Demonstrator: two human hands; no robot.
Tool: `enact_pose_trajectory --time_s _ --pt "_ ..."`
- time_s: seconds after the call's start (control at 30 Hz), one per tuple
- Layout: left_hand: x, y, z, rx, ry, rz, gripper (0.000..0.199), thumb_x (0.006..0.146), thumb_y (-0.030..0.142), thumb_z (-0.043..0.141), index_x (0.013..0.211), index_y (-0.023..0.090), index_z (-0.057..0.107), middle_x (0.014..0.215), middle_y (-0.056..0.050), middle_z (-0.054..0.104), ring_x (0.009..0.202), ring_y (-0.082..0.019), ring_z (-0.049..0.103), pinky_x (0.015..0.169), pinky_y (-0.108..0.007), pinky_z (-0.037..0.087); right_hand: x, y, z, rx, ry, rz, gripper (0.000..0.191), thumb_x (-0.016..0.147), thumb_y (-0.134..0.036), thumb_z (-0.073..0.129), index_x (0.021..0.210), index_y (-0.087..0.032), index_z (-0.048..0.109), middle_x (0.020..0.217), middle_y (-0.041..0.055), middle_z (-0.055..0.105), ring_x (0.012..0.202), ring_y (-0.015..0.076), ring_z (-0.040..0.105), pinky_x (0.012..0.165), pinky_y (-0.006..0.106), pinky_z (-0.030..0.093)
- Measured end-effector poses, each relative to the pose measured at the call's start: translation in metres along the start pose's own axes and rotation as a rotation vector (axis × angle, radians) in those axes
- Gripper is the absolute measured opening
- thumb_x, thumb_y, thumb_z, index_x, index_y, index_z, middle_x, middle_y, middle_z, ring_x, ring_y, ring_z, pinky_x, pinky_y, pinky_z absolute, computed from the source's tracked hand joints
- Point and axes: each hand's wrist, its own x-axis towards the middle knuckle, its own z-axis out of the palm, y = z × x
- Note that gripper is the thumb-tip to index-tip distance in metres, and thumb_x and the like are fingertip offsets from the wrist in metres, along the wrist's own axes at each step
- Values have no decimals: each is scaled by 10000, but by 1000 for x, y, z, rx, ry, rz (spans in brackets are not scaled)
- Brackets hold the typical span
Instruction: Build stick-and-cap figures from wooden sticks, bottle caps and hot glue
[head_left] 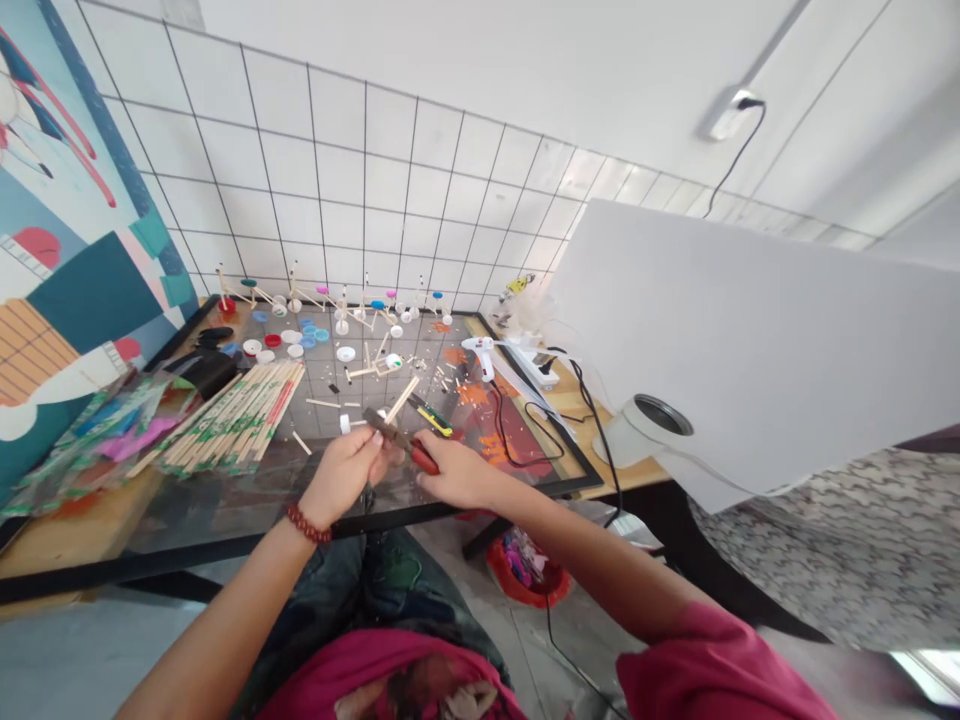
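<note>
My right hand (454, 470) is wrapped around red-handled pliers (425, 460), whose dark jaws point to the left. At the jaw end, my left hand (349, 472) is closed in a pinch, and its fingers hide what they hold. Pale wooden sticks (403, 398) rise up and to the right from behind the jaws. Just beyond the pliers lies a yellow and black utility knife (431, 415). A white bottle cap (345, 424) stands on the table by my left fingers.
Paper-wrapped chopsticks (232, 420) lie at the left. Small stick-and-cap models (342, 315) line the back edge near loose caps (291, 337). A white glue gun (481, 356), its cord and a power strip (536, 368) are on the right, near a white jar (645, 428).
</note>
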Motion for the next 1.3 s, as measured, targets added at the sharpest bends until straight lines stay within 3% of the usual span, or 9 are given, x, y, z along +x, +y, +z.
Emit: enact_pose_trajectory --time_s 0.2,0.43,0.53,0.7,0.9,1.17,1.3 --pt "32 0 4 -66 -66 -143 274 893 371 650 691 185 653 476 45 423 449 -109 297 499 -266 215 17 10 9 103 67 55 291 828 -238 658 1107 -238 578 1003 32 696 886 218 645 776 320 484" --pt "31 -1 -1 -143 -102 -294 304 900 420 708 746 177 611 506 61 400 427 -68 243 450 -205 147 21 5 13 63 69 96 217 819 -162 619 1017 -223 555 908 15 632 841 212 581 771 311 450" --pt "31 3 -5 -161 -141 -374 350 977 467 641 800 167 607 562 56 431 424 -53 222 444 -186 143 22 1 10 84 42 94 213 807 -148 625 987 -228 545 883 4 619 829 203 569 744 295 434" --pt "37 4 -1 -111 -126 -533 470 1108 485 404 743 202 489 548 81 318 417 -55 166 448 -182 93 24 -3 7 182 -63 131 163 806 -148 631 893 -228 518 814 -8 590 769 176 575 690 269 432" --pt "39 6 10 -47 -191 -717 517 1073 579 486 695 229 439 537 86 278 429 -69 147 458 -197 92 15 -1 1 413 -339 349 242 708 -163 655 836 -245 467 548 -77 421 425 124 404 421 243 347" --pt "56 6 15 28 -247 -725 515 999 625 598 686 245 445 529 74 283 401 -78 153 460 -228 93 19 9 9 523 -341 455 264 670 -146 642 722 -243 402 542 -72 384 391 94 341 364 221 320" --pt "70 4 13 56 -231 -558 450 966 562 676 700 248 494 504 60 324 369 -95 195 440 -245 131 23 7 3 584 -326 477 281 704 -130 651 721 -246 396 532 -81 361 387 85 309 361 214 301"
